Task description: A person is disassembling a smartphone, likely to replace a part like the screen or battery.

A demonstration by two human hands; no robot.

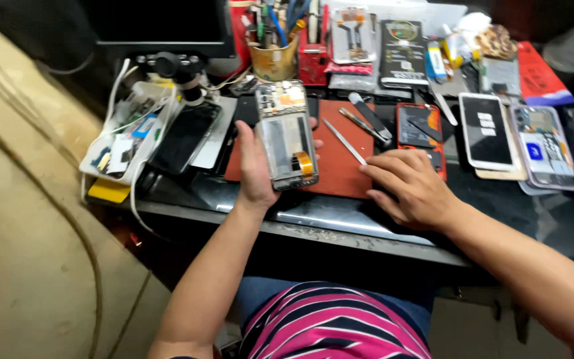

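Across the far half of the bench (340, 223) I see a crowd of parts: a yellow cup of tools (274, 61) at the far middle, a red holder (312, 63) just right of it, packets of spare parts (403, 46) behind, and a microscope (177, 70) at the far left above a dark phone (184, 136) and a white tray of cables (124, 136). To the right lie a white-fronted phone (486, 129) and two more opened phones (545, 146), side by side. On the red mat (337, 163) rest thin metal tweezers (344, 141) and a second pair of tweezers (365, 125), with an orange-framed phone body (420, 126) just beyond the mat's right edge. Nothing lies between my hands and the mat.

My left hand (255, 169) is wrapped around an opened phone frame (286, 133), thumb on the left edge and fingertips showing at the right edge, holding it up above the left part of the mat. My right hand (412, 186) lies palm down with fingers loosely spread, fingertips touching the mat's right near edge and holding nothing; the tweezers sit just beyond them.

The frame's long axis runs near to far, tilted slightly, its camera end far, its open inside facing me. An orange flex cable (305, 163) sits at its near right corner.
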